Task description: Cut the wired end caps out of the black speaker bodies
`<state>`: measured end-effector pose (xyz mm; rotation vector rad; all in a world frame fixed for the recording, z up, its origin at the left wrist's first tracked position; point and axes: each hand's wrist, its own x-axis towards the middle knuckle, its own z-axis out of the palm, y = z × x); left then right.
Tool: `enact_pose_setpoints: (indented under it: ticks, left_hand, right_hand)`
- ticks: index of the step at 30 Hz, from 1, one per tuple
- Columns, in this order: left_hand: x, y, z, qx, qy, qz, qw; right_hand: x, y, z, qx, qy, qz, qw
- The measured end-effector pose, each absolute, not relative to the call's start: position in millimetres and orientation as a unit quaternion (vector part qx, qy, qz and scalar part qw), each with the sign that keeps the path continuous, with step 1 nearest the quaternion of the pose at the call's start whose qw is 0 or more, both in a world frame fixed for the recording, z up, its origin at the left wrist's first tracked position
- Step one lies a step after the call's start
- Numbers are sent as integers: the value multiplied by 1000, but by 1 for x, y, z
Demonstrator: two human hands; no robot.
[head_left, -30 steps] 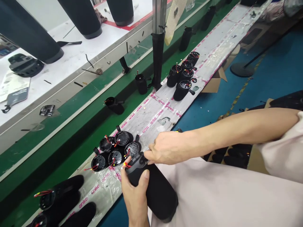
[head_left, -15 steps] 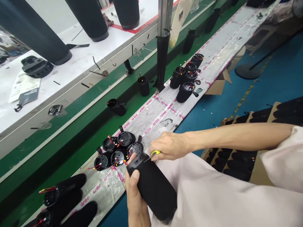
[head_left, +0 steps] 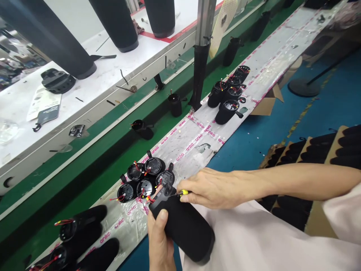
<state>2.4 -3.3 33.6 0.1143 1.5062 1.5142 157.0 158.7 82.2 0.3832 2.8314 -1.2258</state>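
Note:
A black fabric-covered cylinder [head_left: 187, 229] rests tilted in my left hand [head_left: 161, 239], thumb on its near side and a fingertip at its open end. My right hand [head_left: 211, 187] pinches a small tool with a yellow part [head_left: 184, 192]; its thin dark tip touches the rim of the cylinder's end. Red wires stick out at that end. Just beyond stands a cluster of several open black cylinders [head_left: 153, 165] with red wires, on the long taped board [head_left: 180, 143].
More black cylinders lie at the lower left [head_left: 84, 235] and stand farther up the board [head_left: 225, 111]. A raised white bench [head_left: 98, 90] runs along the left, beside a metal post [head_left: 200, 64]. Trays of black cylinders [head_left: 318, 145] sit at right.
My right hand has turned slightly, and the tool's thin tip now shows against the cylinder's rim. The surroundings have shifted a little to the right in view. My left hand keeps its hold.

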Motion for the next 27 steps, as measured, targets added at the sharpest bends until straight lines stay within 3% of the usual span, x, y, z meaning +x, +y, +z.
enact_pose_setpoints:
  ticks: [8, 23, 27]
  left_hand:
    - [4, -4, 42, 27, 663, 602, 444]
    - [8, -15, 37, 91, 805, 502, 303]
    - [8, -13, 36, 87, 792, 513, 319]
  right_hand:
    - [144, 148, 89, 118, 955, -266, 65]
    - [143, 130, 83, 161, 961, -211, 81]
    - [144, 132, 75, 159, 951, -255, 79]
